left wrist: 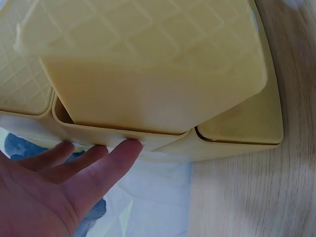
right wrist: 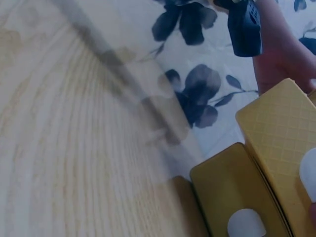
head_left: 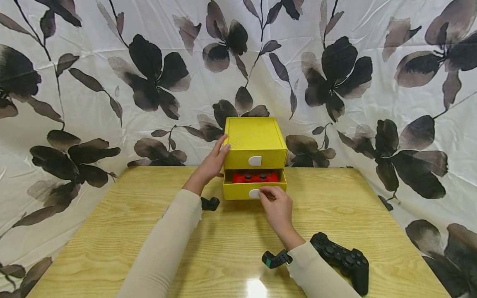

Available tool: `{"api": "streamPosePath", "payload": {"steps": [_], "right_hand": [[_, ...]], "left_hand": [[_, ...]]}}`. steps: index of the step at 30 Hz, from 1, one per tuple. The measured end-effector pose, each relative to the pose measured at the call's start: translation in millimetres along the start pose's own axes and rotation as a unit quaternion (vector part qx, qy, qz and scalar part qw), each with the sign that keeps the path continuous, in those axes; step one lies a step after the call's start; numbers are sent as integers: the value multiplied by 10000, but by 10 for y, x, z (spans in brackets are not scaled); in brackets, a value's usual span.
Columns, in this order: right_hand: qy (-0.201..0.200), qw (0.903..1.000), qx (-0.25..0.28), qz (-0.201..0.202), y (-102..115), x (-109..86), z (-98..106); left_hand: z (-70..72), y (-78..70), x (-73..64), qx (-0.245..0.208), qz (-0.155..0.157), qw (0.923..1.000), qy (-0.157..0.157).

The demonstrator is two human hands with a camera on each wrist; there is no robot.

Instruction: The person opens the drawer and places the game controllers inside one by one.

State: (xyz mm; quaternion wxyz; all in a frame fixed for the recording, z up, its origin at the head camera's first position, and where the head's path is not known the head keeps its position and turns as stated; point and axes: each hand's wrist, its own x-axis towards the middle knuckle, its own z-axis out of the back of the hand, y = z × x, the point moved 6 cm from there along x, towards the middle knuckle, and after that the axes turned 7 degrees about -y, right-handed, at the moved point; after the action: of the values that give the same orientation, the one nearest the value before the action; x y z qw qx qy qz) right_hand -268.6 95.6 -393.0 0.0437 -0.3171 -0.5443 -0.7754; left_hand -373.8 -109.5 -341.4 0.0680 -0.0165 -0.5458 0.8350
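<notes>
A yellow two-drawer box [head_left: 255, 136] stands at the back of the table. Its lower drawer [head_left: 234, 192] is pulled out, with a red game controller [head_left: 255, 178] inside. My right hand [head_left: 278, 209] pinches the white handle [head_left: 254, 193] of that drawer between thumb and fingers. In the right wrist view only a bit of fingertip shows beside the handle [right wrist: 309, 173]. My left hand [head_left: 211, 164] rests against the box's left side, fingers extended. The left wrist view has the left hand [left wrist: 74, 182] with fingertips at the box's edge, beside the protruding drawer [left wrist: 148, 39].
A black game controller [head_left: 343, 258] lies on the wooden table [head_left: 141, 231] near my right forearm. The upper drawer, with its own white handle [head_left: 255, 161], is closed. Behind the table hangs a flower-patterned cloth [head_left: 279, 95].
</notes>
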Motion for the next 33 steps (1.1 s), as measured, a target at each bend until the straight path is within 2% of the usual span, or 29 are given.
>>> {"api": "streamPosePath", "payload": {"steps": [7,15,18,23,25,29,33], "right_hand": [[-17,9998,-106,-137,-30,76,-67],[-90,9997,-219,48,-23,158,-115],[-121,9996,-254,88,-35,186,-136],[-106,9995,-294,74,-52,228,-176],[-96,9995,-303,41,-61,244,-191],[-79,9992,-375,53,-74,281,-216],[-82,9991,-420,84,-75,316,-233]], "left_hand": [[25,8,32,-38,-127,9999,-95],[25,-35,19,62,-339,9993,-131],[31,-77,-17,98,-418,9990,-76],[41,-228,-159,97,-430,9990,75],[39,-211,-151,136,-410,9991,47],[27,-65,-37,228,-440,9988,-62],[25,-56,-29,489,-498,9975,-146]]}}
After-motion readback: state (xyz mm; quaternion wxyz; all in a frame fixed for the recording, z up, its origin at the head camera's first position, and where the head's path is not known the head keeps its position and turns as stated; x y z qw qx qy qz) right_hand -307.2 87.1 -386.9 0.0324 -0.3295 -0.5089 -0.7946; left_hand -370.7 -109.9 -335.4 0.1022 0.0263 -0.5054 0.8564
